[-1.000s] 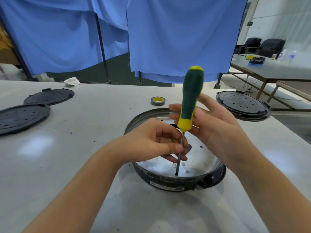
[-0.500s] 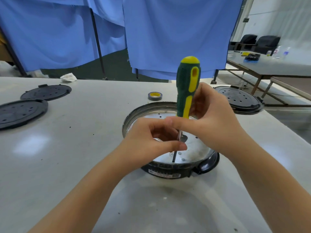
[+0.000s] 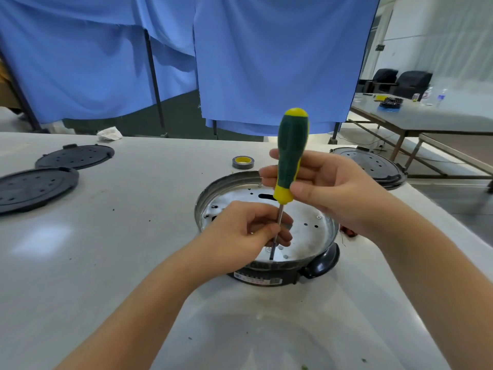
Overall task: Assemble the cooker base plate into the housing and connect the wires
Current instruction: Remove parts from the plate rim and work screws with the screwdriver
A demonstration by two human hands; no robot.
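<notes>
on the white table [image 3: 133, 249], just in front of the person, the round black cooker housing [image 3: 266, 279] sits with the shiny metal base plate [image 3: 306, 236] lying inside its rim. a green and yellow screwdriver [image 3: 289, 156] stands nearly upright over the plate, its thin shaft running down to a point near the plate's near edge, where the tip meets the metal beside a few small holes.

the right hand [image 3: 328, 188] holds the screwdriver handle at its lower, yellow collar, thumb in front and fingers behind it, the green top of the handle sticking up above the grip. directly below that grip, the left hand [image 3: 248, 231] pinches the shaft between thumb and curled fingers, low over the plate and partly covering its middle. whether a screw sits under the tip cannot be told.

just right of the housing, past the right wrist, a bit of reddish wire [image 3: 349, 232] shows on the table. beyond the right hand's grip, further back on the table, lies a roll of tape [image 3: 242, 162] with a yellow core. well out to the left of the left hand lie two black perforated round covers [image 3: 34, 188], one behind the other. off to the right, behind the right hand, another black round unit [image 3: 373, 166] sits at the table's edge. blue cloth [image 3: 266, 62] hangs behind the table.
</notes>
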